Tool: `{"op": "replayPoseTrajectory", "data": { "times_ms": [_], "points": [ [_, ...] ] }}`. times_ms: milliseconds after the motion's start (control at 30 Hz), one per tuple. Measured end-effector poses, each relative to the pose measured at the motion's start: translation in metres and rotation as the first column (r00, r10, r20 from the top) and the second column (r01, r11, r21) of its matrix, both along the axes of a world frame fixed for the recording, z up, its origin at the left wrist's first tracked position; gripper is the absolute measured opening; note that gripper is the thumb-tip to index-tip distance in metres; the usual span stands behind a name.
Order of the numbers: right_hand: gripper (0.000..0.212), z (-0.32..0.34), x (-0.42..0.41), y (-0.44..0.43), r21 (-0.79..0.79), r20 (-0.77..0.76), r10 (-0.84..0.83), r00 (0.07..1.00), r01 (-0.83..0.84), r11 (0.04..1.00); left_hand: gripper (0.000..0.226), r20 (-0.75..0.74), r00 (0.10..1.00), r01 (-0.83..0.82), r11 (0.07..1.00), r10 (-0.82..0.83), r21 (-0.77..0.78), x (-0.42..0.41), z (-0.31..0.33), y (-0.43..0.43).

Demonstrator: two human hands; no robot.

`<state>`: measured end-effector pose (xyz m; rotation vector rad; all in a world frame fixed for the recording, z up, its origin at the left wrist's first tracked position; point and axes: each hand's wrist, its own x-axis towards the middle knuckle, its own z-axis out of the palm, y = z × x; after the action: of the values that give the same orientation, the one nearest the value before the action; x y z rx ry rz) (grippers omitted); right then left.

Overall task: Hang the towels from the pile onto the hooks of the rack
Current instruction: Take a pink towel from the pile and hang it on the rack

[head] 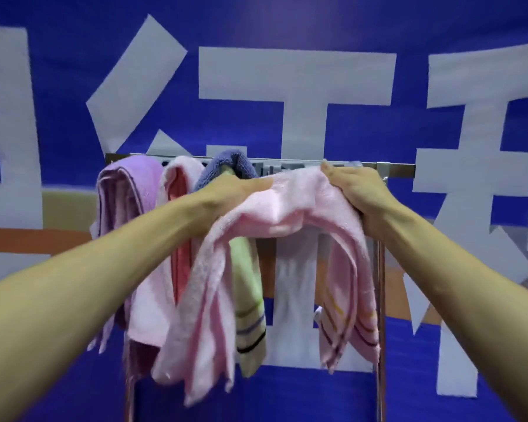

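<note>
A pink towel (287,205) with striped ends is stretched between my two hands, right in front of the metal rack's top bar (397,169). My left hand (229,193) grips its left part and my right hand (357,190) grips its right part, up at the bar. Both ends of the towel droop down. On the rack's left side hang a lilac towel (125,190), a pale pink and coral towel (177,184), and a grey-blue towel (232,162) over a green striped one (247,300). The hooks are mostly hidden behind the towels.
A blue banner (287,25) with large white characters fills the wall right behind the rack. The rack's right upright post (380,300) runs down beside the towel's right end. The bar's right stretch (406,170) carries no towel.
</note>
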<state>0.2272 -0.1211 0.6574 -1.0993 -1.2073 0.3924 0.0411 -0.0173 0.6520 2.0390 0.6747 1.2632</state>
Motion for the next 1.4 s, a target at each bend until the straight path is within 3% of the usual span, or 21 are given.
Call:
{"op": "replayPoseTrajectory", "data": {
  "times_ms": [67,167,267,333,400,533,600,667,767,933,1067,1167,1267,1400],
  "points": [
    [0.04,0.015,-0.001,0.008,0.011,0.127,-0.085,0.988,0.084,0.996,0.04,-0.075,0.99,-0.124,0.992,0.122,-0.022,-0.003,0.026,-0.007],
    [0.039,0.045,-0.003,0.021,0.063,0.259,-0.253,0.932,0.245,0.967,0.048,-0.189,0.921,-0.334,0.94,0.341,0.069,-0.002,0.066,-0.002],
    [0.033,0.073,-0.005,0.035,0.126,0.351,-0.43,0.832,0.413,0.902,0.042,-0.182,0.876,-0.416,0.89,0.448,0.188,0.009,0.093,0.007],
    [0.031,0.085,-0.01,0.046,0.142,0.438,-0.518,0.735,0.512,0.847,0.032,-0.208,0.8,-0.495,0.815,0.563,0.302,0.014,0.102,0.011],
    [0.029,0.089,-0.019,0.057,0.181,0.57,-0.584,0.579,0.604,0.776,0.028,-0.241,0.69,-0.526,0.701,0.683,0.482,0.018,0.103,0.016],
    [0.006,0.067,-0.042,0.07,0.372,0.832,-0.548,0.085,0.648,0.664,0.013,-0.242,0.486,-0.418,0.467,0.84,0.779,0.028,0.086,0.025],
    [0.014,0.05,-0.043,0.076,0.413,0.86,-0.508,-0.038,0.637,0.651,0.014,-0.226,0.422,-0.323,0.379,0.878,0.867,0.034,0.079,0.022],
    [0.016,0.033,-0.038,0.079,0.399,0.861,-0.509,-0.018,0.645,0.652,0.017,-0.232,0.378,-0.217,0.33,0.896,0.919,0.039,0.074,0.02],
    [0.024,0.013,-0.028,0.082,0.298,0.866,-0.491,0.095,0.69,0.659,0.025,-0.214,0.37,-0.131,0.279,0.904,0.951,0.039,0.063,0.018],
    [0.028,-0.009,-0.011,0.087,0.017,0.729,-0.438,0.527,0.624,0.781,0.024,-0.202,0.393,-0.026,0.231,0.897,0.973,0.036,0.039,0.018],
    [0.045,-0.016,-0.008,0.092,-0.088,0.578,-0.355,0.735,0.489,0.868,0.023,-0.287,0.383,0.02,0.303,0.878,0.953,0.042,0.02,0.014],
    [0.046,-0.02,-0.01,0.088,-0.127,0.547,-0.307,0.779,0.44,0.889,0.027,-0.308,0.365,0.015,0.325,0.878,0.945,0.047,0.003,0.011],
    [0.045,-0.026,-0.01,0.085,-0.124,0.61,-0.299,0.734,0.461,0.879,0.027,-0.326,0.371,-0.013,0.355,0.87,0.935,0.044,-0.011,0.008],
    [0.036,-0.038,-0.007,0.079,-0.045,0.583,-0.346,0.735,0.455,0.89,0.022,-0.339,0.499,-0.149,0.464,0.797,0.873,0.032,-0.025,0.001]
  ]
}}
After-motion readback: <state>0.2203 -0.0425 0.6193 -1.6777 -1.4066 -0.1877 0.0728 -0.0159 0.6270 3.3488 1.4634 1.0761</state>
